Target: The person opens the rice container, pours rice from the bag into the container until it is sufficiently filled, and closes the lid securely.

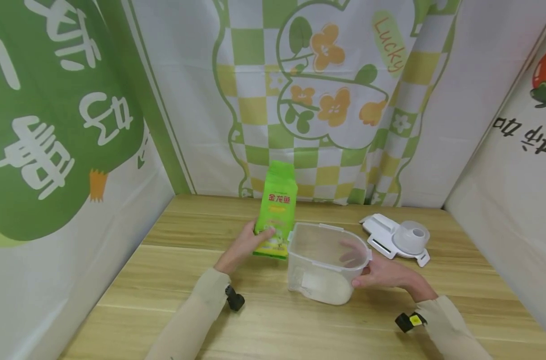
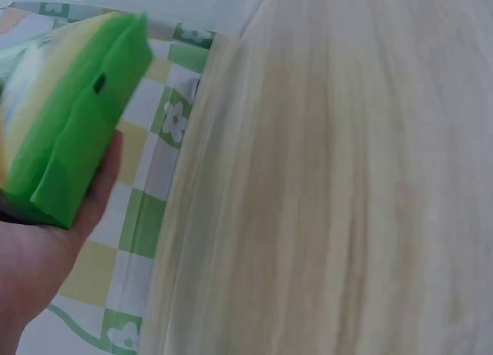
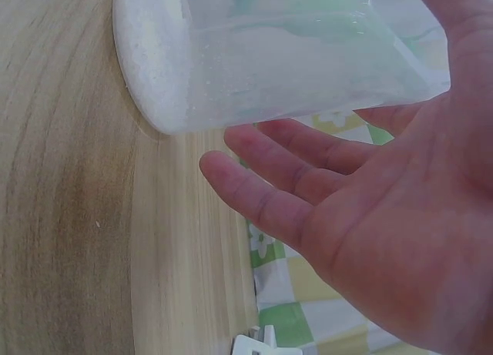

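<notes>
A wood-grain desk spreads under both arms, its planks pale and streaked, closed in by cloth on three sides. The back cloth carries green and yellow checks, orange flowers and the word "Lucky"; the left hanging is largely green with white characters, and the right hanging shows a red fruit cut off at the frame's edge.

The left hand grips a bright green printed bag near its lower end, thumb over the front, the other fingers mostly hidden behind. Whether the bag touches the desk is hard to tell. Just right of it stands a clear, lidless plastic container, with white contents too hazy to name. The right hand holds its right side, thumb at the near wall, fingers slightly spread along the far one, blurred through the plastic. Farther right lies a white lid bearing a translucent cup; the right wrist view catches only its edge.
</notes>
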Motion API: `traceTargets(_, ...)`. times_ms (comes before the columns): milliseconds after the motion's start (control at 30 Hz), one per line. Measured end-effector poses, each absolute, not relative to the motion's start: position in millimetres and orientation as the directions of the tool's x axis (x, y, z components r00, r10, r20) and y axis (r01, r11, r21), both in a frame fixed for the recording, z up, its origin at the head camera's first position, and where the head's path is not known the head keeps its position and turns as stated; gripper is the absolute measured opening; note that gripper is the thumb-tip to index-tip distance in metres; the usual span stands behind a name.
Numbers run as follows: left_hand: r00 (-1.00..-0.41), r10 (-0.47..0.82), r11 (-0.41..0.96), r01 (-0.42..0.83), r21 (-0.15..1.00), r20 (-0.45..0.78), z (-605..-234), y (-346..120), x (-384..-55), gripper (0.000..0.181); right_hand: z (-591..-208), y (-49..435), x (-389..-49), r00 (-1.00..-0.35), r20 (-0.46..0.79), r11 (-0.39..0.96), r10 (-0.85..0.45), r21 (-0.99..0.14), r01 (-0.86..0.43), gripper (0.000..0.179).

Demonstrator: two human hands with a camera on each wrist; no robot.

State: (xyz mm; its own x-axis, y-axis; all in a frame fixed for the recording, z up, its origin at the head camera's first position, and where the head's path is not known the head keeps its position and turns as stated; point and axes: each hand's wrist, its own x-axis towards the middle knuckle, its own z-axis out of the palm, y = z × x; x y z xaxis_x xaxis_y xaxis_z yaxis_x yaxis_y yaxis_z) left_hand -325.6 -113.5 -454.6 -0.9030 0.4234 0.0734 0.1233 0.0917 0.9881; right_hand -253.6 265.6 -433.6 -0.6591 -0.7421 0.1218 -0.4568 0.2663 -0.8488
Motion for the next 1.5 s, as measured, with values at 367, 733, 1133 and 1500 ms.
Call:
traceTargets(367, -0.989, 0.115, -0.191, 0.071, 0.979, 0.094, -450, -102, -325, 0.040, -432, 266, -252, -0.677, 0.100, 0.292, -0.729, -0.849, -0.440, 0.090)
traceTargets(733, -0.976, 0.208, -0.212, 0.023, 0.977, 0.068, -445, -111, -314, 0.049, -431, 264, -249, -0.678, 0.089, 0.295, -0.730, -0.854, -0.429, 0.090)
traceTargets(1133, -0.848, 0.518, -0.129, 0.046, 0.991, 0.107, -416, -134, -306, 0.046, -433, 266, -252, -0.677, 0.096, 0.288, -0.730, -0.855, -0.432, 0.091)
traceTargets(1500, -0.815, 0.576, 0.041, 0.100, 0.994, 0.058, -394, -142, -305, 0.046, -433, 266, -252, -0.680, 0.109, 0.284, -0.725, -0.852, -0.440, 0.090)
